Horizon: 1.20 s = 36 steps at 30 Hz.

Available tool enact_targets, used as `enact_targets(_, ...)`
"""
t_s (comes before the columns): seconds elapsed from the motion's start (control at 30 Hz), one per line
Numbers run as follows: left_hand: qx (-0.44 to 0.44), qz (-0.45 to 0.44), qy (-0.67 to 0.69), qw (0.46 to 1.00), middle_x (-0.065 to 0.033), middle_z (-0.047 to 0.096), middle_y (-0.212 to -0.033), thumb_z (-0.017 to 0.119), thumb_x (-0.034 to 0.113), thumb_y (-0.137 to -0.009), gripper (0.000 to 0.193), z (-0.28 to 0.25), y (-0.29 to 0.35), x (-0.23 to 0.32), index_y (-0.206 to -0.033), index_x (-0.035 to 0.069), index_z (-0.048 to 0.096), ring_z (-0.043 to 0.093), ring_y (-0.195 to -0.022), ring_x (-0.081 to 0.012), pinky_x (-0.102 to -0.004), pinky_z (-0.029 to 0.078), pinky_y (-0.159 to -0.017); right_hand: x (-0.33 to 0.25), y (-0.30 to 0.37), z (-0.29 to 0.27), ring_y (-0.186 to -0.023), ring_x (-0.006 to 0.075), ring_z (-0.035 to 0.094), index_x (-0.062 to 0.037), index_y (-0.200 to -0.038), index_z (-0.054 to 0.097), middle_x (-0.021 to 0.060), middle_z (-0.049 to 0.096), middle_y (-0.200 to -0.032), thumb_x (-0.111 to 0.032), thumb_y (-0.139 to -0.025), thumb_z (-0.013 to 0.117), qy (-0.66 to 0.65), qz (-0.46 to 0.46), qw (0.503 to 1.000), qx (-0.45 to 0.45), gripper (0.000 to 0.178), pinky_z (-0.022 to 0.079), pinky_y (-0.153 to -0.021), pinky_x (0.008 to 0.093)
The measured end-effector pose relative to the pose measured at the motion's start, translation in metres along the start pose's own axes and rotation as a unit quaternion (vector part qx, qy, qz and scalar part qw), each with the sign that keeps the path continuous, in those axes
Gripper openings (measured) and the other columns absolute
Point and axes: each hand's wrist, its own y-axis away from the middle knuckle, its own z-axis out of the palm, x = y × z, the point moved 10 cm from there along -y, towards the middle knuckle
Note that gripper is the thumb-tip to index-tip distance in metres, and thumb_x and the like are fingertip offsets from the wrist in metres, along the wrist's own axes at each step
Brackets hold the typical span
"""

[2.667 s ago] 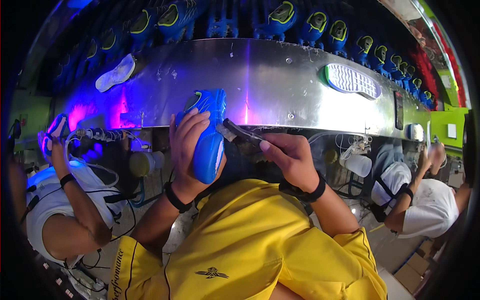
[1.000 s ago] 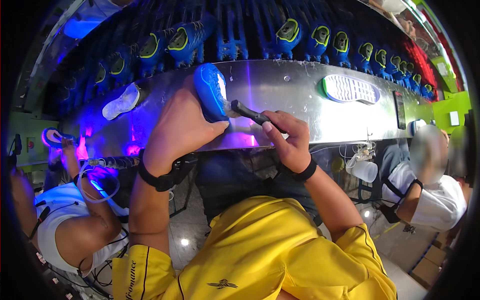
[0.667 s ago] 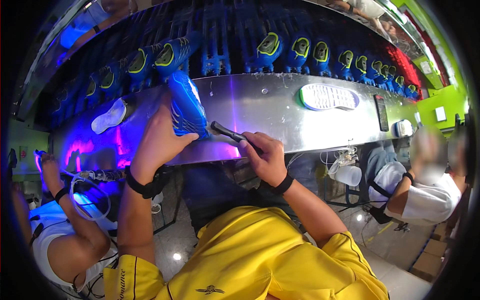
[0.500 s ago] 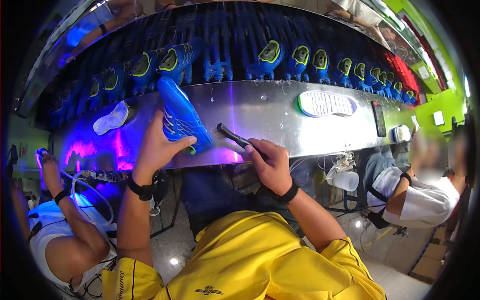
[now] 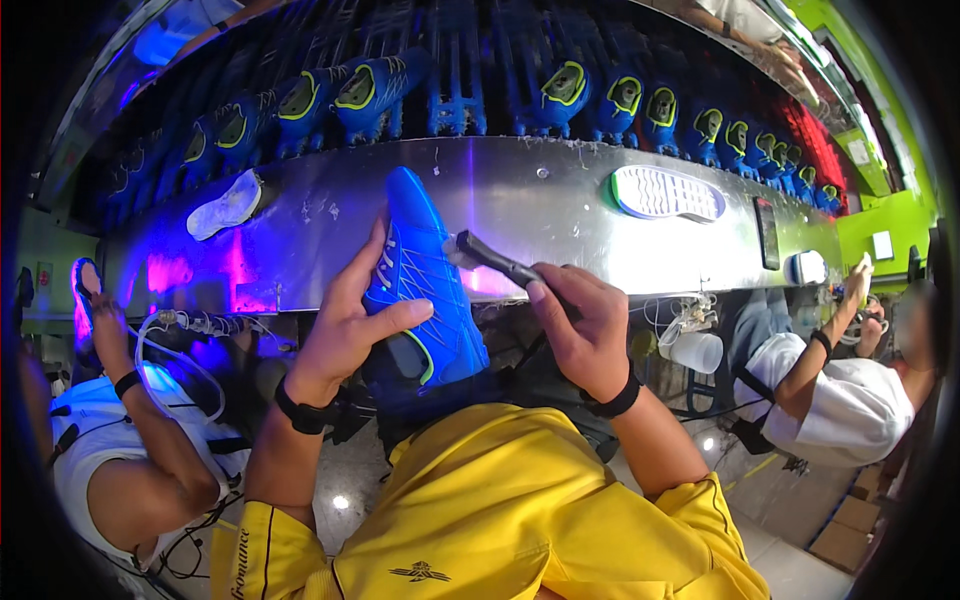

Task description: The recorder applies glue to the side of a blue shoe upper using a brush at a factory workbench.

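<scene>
My left hand (image 5: 352, 325) is closed around a blue shoe upper (image 5: 428, 275), its thumb across the laced top. The shoe's toe points away from me. Its lime-edged collar faces my body, and no sole shows on it. In my right hand (image 5: 588, 328) is a brush (image 5: 497, 262) with a dark handle. The brush's pale bristle end is at the shoe's right side, near the front half, and appears to touch it.
A metal ledge (image 5: 310, 260) runs across in front of me, bearing a white sole at left (image 5: 226, 204), a white-and-green sole (image 5: 668, 194) and a phone (image 5: 766, 234). Beyond it, several blue shoes (image 5: 562, 95) stand on a dark slatted conveyor. People sit at both sides.
The shoe has come closer to my body and swung more upright, with its collar now in sight. My right hand has moved right, and the brush has gone from beside the shoe to its edge.
</scene>
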Motion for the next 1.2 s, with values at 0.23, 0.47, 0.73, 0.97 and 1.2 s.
enact_targets(0.23,-0.014,-0.021,0.012,1.000,-0.0083,0.057,-0.149,0.082,0.009,-0.092,0.097,0.007,0.003,0.003,-0.171,-0.001,0.025,0.059,-0.132,-0.0153,-0.0340,0.048,-0.114,-0.005,-0.004,-0.007,-0.059,0.0280,0.059,0.0025,-0.111,0.076,0.0147,0.065,-0.077,-0.012,-0.099,0.074,0.042,-0.005,0.999,0.002,0.019,0.045,-0.057,0.0356)
enact_targets(0.47,0.022,-0.011,0.046,0.999,-0.0103,0.061,-0.147,0.077,0.004,-0.093,0.090,-0.006,-0.003,0.007,-0.170,0.000,0.029,0.062,-0.130,-0.0176,-0.0344,0.050,-0.112,-0.002,0.007,-0.009,-0.065,0.0254,0.062,0.0037,-0.108,0.078,0.0154,0.067,-0.076,-0.010,-0.096,0.076,-0.005,0.016,0.996,-0.087,0.018,0.048,-0.063,0.0345)
enact_targets(0.73,0.061,-0.028,0.058,0.996,-0.0109,0.063,-0.144,0.076,0.007,-0.095,0.088,-0.017,-0.011,0.011,-0.170,0.001,0.030,0.065,-0.127,-0.0186,-0.0356,0.052,-0.111,-0.008,0.013,-0.021,-0.064,0.0236,0.062,0.0041,-0.109,0.078,0.0155,0.069,-0.078,-0.008,-0.095,0.076,-0.022,0.013,0.993,-0.114,0.018,0.048,-0.063,0.0333)
enact_targets(0.97,0.131,-0.089,0.075,0.984,-0.0065,0.072,-0.128,0.073,0.024,-0.102,0.065,-0.019,-0.014,0.000,-0.158,0.002,0.050,0.076,-0.104,-0.0139,-0.0291,0.066,-0.075,-0.027,-0.003,-0.044,-0.055,0.0211,0.055,0.0028,-0.108,0.078,0.0125,0.063,-0.074,-0.009,-0.092,0.078,0.051,-0.029,0.994,-0.093,0.019,0.042,-0.054,0.0338)
enact_targets(1.2,0.168,-0.158,0.061,0.971,-0.0026,0.078,-0.102,0.070,0.042,-0.104,0.047,-0.019,-0.013,-0.018,-0.135,0.007,0.067,0.077,-0.075,-0.0111,-0.0232,0.056,-0.047,-0.045,-0.026,-0.060,-0.057,0.0245,0.060,0.0019,-0.106,0.078,0.0129,0.066,-0.075,-0.006,-0.089,0.078,0.085,-0.088,0.989,-0.079,0.020,0.046,-0.054,0.0345)
